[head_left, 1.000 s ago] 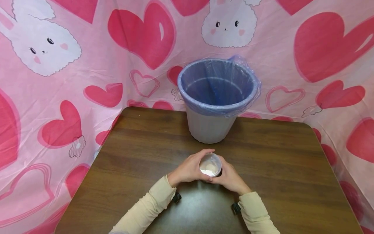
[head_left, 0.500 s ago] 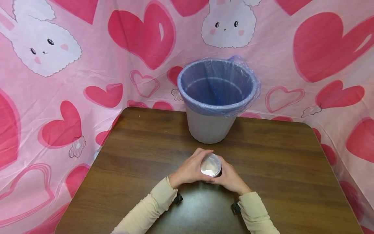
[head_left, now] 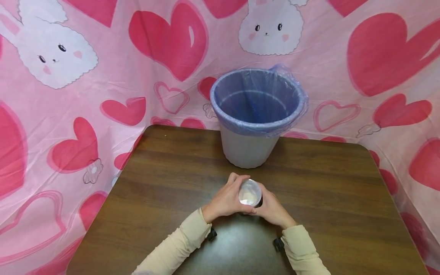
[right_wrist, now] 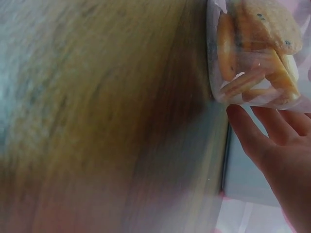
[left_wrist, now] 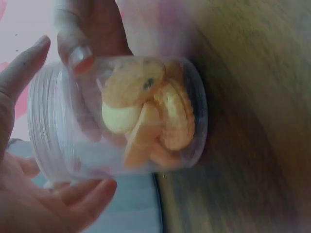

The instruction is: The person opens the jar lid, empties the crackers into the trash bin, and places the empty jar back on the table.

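Note:
A clear plastic jar (left_wrist: pixel 92 111) with a ribbed screw lid (left_wrist: pixel 43 121) stands on the brown wooden table. Several pale round biscuits (left_wrist: pixel 133 82) lie jumbled in its lower part. Around the lid curl the thumb and fingers of my left hand (head_left: pixel 225 196). My right hand (head_left: pixel 275 206) grips the body of the jar from the other side, its fingertips partly hidden behind it in the head view. From above, the lid's top shows between both hands.
Behind the hands stands a white bin (head_left: pixel 245 151) with a blue plastic liner (head_left: pixel 258 128) folded over its rim. The wooden table (head_left: pixel 165 172) has rounded far corners. Pink cloth (head_left: pixel 165 46) with hearts and rabbits hangs at the back and sides.
My left hand has turned slightly around the lid, its thumb shifting to the right. My right hand stays around the jar. The head view has shifted a little.

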`<state>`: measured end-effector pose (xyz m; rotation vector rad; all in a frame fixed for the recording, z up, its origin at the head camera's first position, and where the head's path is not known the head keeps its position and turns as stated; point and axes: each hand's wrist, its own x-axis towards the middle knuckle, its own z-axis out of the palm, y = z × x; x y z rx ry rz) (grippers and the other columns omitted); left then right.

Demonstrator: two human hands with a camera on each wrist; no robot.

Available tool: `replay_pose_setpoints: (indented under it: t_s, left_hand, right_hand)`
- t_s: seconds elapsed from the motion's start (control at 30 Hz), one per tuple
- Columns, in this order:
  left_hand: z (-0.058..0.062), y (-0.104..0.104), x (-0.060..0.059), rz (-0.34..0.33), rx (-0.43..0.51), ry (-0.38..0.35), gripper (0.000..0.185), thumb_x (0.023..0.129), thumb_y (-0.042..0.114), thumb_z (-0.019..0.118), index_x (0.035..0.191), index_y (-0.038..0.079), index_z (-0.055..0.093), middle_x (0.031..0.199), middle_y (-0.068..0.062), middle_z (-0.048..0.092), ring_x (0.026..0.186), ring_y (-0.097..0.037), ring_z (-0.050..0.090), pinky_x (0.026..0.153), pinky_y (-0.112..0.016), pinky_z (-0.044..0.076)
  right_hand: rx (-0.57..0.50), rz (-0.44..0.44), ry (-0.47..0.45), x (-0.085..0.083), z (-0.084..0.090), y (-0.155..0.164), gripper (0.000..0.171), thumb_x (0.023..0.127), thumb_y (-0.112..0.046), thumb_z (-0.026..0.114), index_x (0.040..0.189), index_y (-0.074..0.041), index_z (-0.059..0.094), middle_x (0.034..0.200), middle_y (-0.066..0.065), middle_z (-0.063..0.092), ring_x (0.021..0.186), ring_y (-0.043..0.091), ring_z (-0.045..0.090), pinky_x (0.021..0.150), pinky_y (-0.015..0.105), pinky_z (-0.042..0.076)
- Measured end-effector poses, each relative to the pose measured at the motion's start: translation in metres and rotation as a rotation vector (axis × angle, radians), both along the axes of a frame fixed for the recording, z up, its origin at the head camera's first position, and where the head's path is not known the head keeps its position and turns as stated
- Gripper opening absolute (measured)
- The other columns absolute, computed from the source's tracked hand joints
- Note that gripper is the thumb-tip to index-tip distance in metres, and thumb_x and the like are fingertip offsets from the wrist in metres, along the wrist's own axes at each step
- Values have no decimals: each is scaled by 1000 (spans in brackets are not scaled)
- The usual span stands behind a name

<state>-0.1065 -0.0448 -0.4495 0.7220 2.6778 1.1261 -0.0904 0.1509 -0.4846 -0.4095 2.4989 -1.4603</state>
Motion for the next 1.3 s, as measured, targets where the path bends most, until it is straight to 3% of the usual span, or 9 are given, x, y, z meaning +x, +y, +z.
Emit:
replay_pose_setpoints:
  t_s: [0.17, 0.33, 0.57, 1.0, 1.3]
  left_hand:
    - [2, -9, -9, -144, 60, -21, 99, 66, 34, 89, 147, 13, 35, 130, -6, 44, 115, -17, 51, 101, -30, 44]
    - [7, -21, -20, -274, 26, -46, 103, 67, 30, 88, 150, 11, 30, 140, -7, 44, 125, -16, 47, 105, -31, 41]
    - [11, -24, -31, -384, 10, -52, 103, 69, 26, 87, 150, 7, 28, 148, -9, 41, 133, -17, 43, 110, -32, 36]
    - [7, -22, -35, -397, -15, 6, 102, 66, 34, 87, 148, 7, 34, 145, -8, 46, 129, -15, 47, 108, -31, 39]
    - [6, -20, -30, -338, -11, 33, 102, 63, 40, 89, 147, 11, 37, 140, 0, 48, 124, -10, 49, 104, -28, 42]
  right_hand:
    - [16, -11, 10, -1, -1, 0, 92, 67, -36, 88, 141, -11, 40, 131, 9, 57, 117, 24, 55, 96, 44, 44]
    - [2, -15, -3, -1, -1, -2, 93, 64, -40, 89, 141, -15, 41, 130, 7, 58, 117, 23, 55, 96, 45, 44]
    - [-6, -7, -13, -1, 0, -2, 95, 62, -42, 89, 140, -18, 41, 130, 2, 57, 117, 20, 54, 97, 44, 43]
    - [15, -15, 12, 0, 1, -1, 94, 63, -38, 90, 140, -15, 41, 128, 4, 59, 115, 21, 55, 95, 39, 45]
    - [6, -17, 9, -1, -3, -1, 89, 67, -37, 87, 140, -14, 42, 129, 8, 58, 117, 23, 55, 96, 42, 45]
